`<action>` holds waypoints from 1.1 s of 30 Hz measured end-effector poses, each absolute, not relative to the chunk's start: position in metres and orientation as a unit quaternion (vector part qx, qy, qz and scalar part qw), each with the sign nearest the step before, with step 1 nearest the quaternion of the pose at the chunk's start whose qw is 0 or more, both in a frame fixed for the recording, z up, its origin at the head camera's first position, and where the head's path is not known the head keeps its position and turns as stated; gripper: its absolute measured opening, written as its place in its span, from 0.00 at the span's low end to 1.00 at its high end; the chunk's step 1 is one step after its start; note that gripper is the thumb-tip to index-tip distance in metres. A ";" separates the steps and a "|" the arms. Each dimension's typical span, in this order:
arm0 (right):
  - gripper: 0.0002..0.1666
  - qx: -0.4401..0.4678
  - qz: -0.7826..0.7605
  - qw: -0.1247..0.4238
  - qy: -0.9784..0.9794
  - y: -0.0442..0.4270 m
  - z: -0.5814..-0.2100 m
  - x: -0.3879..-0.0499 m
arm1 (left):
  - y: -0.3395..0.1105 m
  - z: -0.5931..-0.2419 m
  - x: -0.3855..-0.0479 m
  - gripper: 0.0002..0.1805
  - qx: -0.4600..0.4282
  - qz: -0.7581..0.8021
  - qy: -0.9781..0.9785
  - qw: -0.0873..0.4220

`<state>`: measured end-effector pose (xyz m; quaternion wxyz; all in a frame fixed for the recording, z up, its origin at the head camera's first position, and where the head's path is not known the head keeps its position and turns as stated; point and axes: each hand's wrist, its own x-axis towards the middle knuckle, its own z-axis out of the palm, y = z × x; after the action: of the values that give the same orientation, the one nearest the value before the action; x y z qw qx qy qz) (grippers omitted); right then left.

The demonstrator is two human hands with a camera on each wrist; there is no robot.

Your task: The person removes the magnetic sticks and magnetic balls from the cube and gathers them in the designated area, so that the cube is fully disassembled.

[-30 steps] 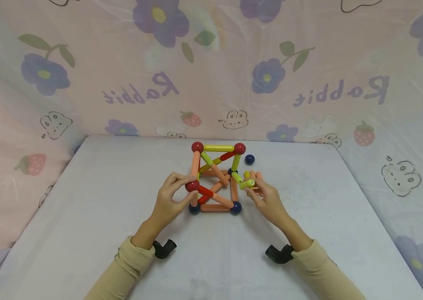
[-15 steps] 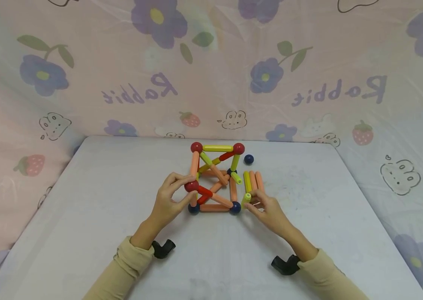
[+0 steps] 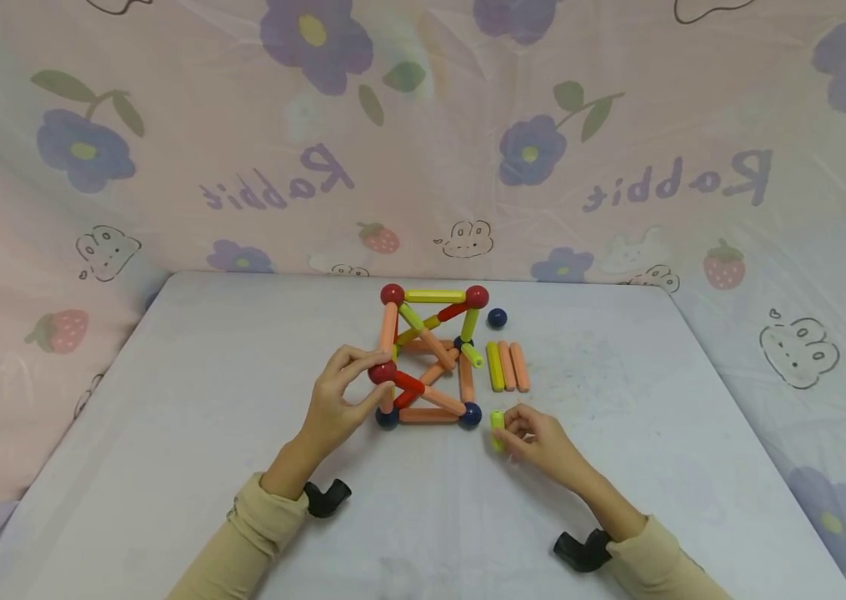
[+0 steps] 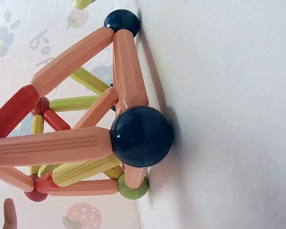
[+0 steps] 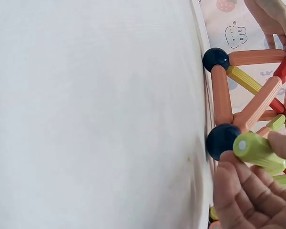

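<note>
A box-shaped frame of magnetic sticks [image 3: 432,415] and balls stands on the table, with dark blue balls [image 4: 141,137] low at the front and red balls higher up. My left hand [image 3: 334,400] holds the red ball [image 3: 382,372] at the frame's upper front-left corner between thumb and fingers. A short light-green magnetic stick [image 5: 260,152] is pinched in my right hand [image 3: 546,448], apart from the frame, to the right of its front-right blue ball [image 3: 471,415]. Another short green stick [image 3: 472,356] juts forward from the back-right blue ball.
Three loose sticks lie side by side right of the frame: one yellow [image 3: 495,367] and two orange [image 3: 518,367]. Behind them a loose dark blue ball [image 3: 497,317] rests on the white table [image 3: 618,375]. A printed cloth [image 3: 423,167] hangs behind.
My right hand has drawn back toward the front with the short green stick, away from the jutting green stick, and turned it to point forward. My left hand stays on the red ball.
</note>
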<state>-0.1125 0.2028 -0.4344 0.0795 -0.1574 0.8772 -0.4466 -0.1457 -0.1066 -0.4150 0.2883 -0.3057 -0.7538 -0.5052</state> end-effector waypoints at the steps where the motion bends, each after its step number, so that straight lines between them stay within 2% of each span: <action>1: 0.11 -0.152 -0.449 0.089 0.876 0.204 -0.435 -0.112 | -0.107 -0.415 -0.146 0.23 -0.306 -0.505 -0.754 0.288; 16: 0.15 -0.030 -0.428 0.190 0.883 0.208 -0.441 -0.110 | -0.105 -0.414 -0.145 0.24 -0.313 -0.501 -0.747 0.306; 24: 0.15 -0.011 -0.424 0.202 0.883 0.206 -0.440 -0.110 | -0.106 -0.413 -0.145 0.24 -0.313 -0.503 -0.747 0.301; 33: 0.15 0.005 -0.420 0.190 0.887 0.202 -0.437 -0.109 | -0.106 -0.415 -0.146 0.24 -0.311 -0.508 -0.746 0.298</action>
<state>-0.1092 0.2025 -0.4373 0.1901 0.0055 0.8874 -0.4199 -0.1458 -0.1061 -0.4151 0.2979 -0.3112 -0.7459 -0.5080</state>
